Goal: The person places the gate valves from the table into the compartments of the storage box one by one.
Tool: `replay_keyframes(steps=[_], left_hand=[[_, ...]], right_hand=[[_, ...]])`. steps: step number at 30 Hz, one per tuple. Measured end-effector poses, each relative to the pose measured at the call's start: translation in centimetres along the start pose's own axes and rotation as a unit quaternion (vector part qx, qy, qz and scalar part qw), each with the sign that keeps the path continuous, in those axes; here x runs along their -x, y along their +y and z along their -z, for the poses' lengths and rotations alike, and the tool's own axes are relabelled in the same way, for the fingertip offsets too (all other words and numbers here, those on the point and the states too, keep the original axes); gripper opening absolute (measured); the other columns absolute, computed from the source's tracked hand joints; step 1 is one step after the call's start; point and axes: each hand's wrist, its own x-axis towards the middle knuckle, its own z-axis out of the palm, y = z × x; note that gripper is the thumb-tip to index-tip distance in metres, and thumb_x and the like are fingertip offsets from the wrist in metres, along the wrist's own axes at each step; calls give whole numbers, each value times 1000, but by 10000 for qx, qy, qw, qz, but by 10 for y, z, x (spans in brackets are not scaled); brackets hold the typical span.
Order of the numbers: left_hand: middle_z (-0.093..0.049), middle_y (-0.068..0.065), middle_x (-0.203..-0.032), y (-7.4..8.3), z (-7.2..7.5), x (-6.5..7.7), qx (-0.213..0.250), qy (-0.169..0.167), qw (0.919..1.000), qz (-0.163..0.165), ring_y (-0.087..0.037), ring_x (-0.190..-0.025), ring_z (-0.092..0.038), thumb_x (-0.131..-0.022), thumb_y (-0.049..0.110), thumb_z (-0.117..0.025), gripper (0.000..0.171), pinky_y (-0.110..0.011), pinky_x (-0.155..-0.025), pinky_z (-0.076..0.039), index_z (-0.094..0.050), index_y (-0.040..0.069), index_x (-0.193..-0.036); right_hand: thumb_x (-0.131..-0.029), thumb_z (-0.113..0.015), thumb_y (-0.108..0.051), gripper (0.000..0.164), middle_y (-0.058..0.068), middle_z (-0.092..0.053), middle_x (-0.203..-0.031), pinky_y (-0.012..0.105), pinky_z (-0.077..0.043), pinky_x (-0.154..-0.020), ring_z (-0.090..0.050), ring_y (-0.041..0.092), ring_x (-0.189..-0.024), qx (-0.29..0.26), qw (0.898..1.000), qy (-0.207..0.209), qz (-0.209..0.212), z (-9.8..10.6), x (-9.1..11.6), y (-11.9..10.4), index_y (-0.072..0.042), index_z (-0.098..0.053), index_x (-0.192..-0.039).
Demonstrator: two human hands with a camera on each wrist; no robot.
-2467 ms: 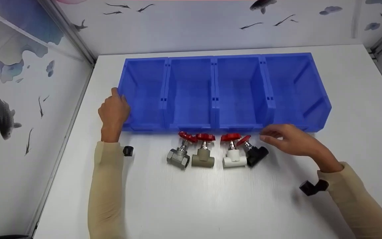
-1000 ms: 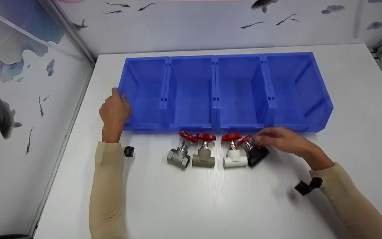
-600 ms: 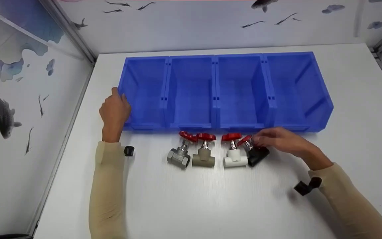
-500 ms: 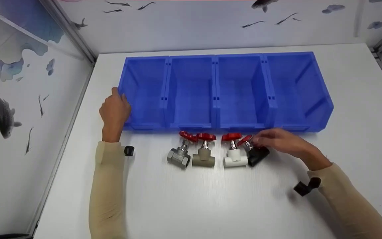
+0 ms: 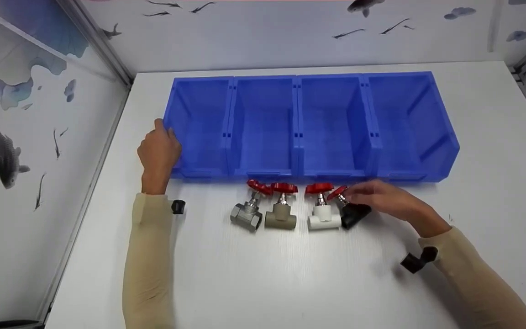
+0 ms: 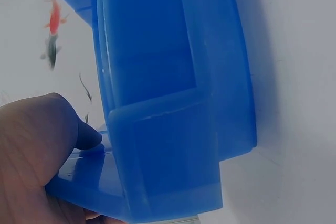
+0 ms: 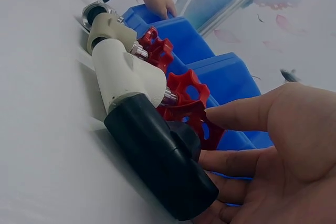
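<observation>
My left hand [image 5: 159, 148] grips the side wall of the leftmost blue bin [image 6: 168, 156], thumb over the rim in the left wrist view. My right hand [image 5: 388, 198] is at a black valve [image 5: 354, 214] with a red handwheel, at the right end of a row of valves on the table. In the right wrist view the thumb tip meets the handwheel [image 7: 210, 135] rim and the index finger reaches behind the black body. Left of it lie a white valve [image 5: 323, 215], a tan valve [image 5: 281, 215] and a grey metal valve [image 5: 246, 215], all with red handwheels.
Several blue bins stand side by side behind the valves, the rightmost bin [image 5: 409, 176] behind my right hand. White panels with painted fish [image 5: 9, 157] enclose the table [image 5: 290, 283] at the back and sides.
My right hand has moved left to the black valve, its fingers now at the stem and handwheel, and has sunk slightly. The left hand stays on the bin; the valves lie as before.
</observation>
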Motion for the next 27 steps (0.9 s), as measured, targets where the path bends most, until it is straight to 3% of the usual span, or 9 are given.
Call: replay_keyframes(steps=[14, 27], left_hand=[[-65, -34, -111, 0, 0, -1, -63, 24, 10000, -12, -54, -97, -64, -105, 21, -39, 41, -63, -78, -51, -47, -7, -135], [-64, -34, -114, 1, 0, -1, -41, -67, 10000, 45, -52, -100, -64, -105, 21, -39, 42, -61, -80, -51, -46, -7, -137]], right_hand=[[-97, -61, -20, 28, 4, -61, -94, 34, -42, -85, -54, 19, -88, -330, 9993, 51, -193, -11, -5, -7, 5, -65, -109], [-95, -65, -26, 36, 7, -61, -105, 37, -40, -90, -55, 21, -97, -232, 9989, 199, -362, -15, -5, -7, 2, -61, -118]])
